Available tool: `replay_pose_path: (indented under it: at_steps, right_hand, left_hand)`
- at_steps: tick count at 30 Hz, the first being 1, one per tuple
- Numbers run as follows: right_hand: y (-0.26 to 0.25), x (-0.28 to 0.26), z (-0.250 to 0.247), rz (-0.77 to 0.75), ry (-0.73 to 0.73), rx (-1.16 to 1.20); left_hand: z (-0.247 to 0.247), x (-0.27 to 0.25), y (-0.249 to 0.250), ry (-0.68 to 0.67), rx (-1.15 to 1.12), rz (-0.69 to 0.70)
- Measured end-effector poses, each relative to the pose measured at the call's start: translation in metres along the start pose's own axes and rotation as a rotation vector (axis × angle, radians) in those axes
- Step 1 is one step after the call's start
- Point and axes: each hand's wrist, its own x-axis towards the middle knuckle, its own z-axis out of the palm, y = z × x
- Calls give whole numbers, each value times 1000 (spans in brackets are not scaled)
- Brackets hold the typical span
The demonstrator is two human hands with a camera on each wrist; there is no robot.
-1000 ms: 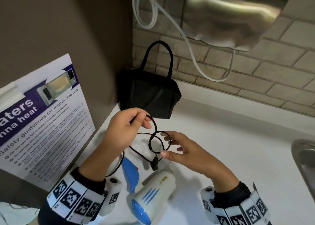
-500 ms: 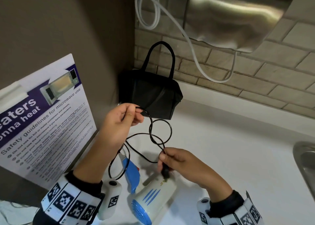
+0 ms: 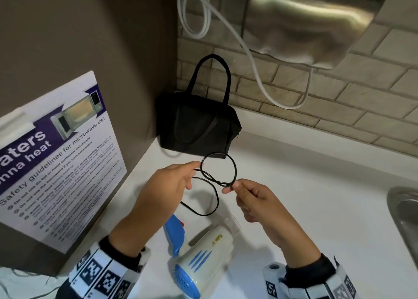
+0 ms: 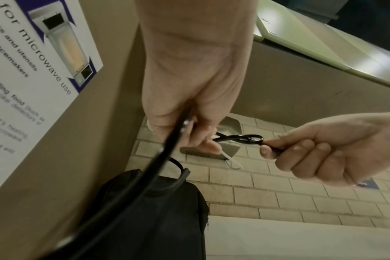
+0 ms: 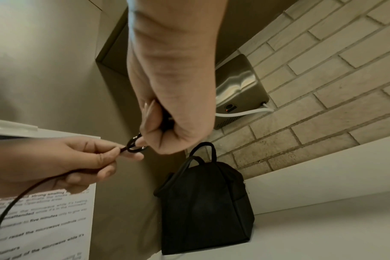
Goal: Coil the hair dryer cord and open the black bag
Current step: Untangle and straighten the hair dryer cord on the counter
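Note:
A white and blue hair dryer (image 3: 203, 260) lies on the white counter (image 3: 316, 208) near its front edge. Its thin black cord (image 3: 233, 165) is looped in the air above it. My left hand (image 3: 174, 181) pinches one side of the loop. My right hand (image 3: 246, 197) pinches the other side where the strands cross; both wrist views show the pinches on the cord (image 4: 245, 139) (image 5: 134, 146). The black bag (image 3: 196, 126) stands upright in the back corner against the brick wall, zipped, handles up, beyond both hands.
A microwave safety poster (image 3: 56, 154) leans on the brown wall at left. A steel hand dryer (image 3: 305, 20) with a white cable (image 3: 255, 72) hangs on the brick wall above the bag. A sink rim (image 3: 402, 208) shows at right.
My right hand rose from the dryer's cord end to the loop and now pinches it. The loop has tightened and lifted between both hands.

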Motion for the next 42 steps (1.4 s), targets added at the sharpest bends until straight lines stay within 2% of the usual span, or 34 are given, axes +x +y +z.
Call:
replay_pose_path:
  at_steps: [3,6,8,12,15,19,22,25,28,33,36,40,42]
  right_hand:
    - [-1,1,-5,3,38,95]
    - [-1,3,-9,5,60,149]
    - [-1,2,-8,-4,56,132]
    - [-2,-1,-1,-4,-2,80]
    - [-3,-2,-1,-9,0,108]
    - [-3,1,-4,-12,104,173]
    - [0,4,-10,-5,205,295]
    - [3,7,-13,-13,248,355]
    - [3,6,-11,-36,239,336]
    - [-3,6,-8,-63,242,516]
    - [-4,5,-9,-92,245,618]
    - [-5,1,-10,-148,223,594]
    - [-4,2,-12,-153,249,552]
  left_hand:
    - [-6,-1,4,-53,7,-40]
    - [-2,0,-1,-90,173,-21]
    - [5,-1,-8,-42,307,60]
    - [18,-5,-11,20,361,143]
    - [26,-7,-14,-63,228,177]
    - [25,-6,-15,-193,138,166]
    - [17,-5,-9,-84,-36,-1]
    - [10,-6,-4,-2,-182,-73]
    - [10,-5,-7,-68,-121,-68]
    - [22,-10,-12,-44,14,102]
    - [23,-13,-8,-69,-44,120]
    - [19,-9,-3,-1,8,167]
    - [15,-9,3,-14,-14,145]
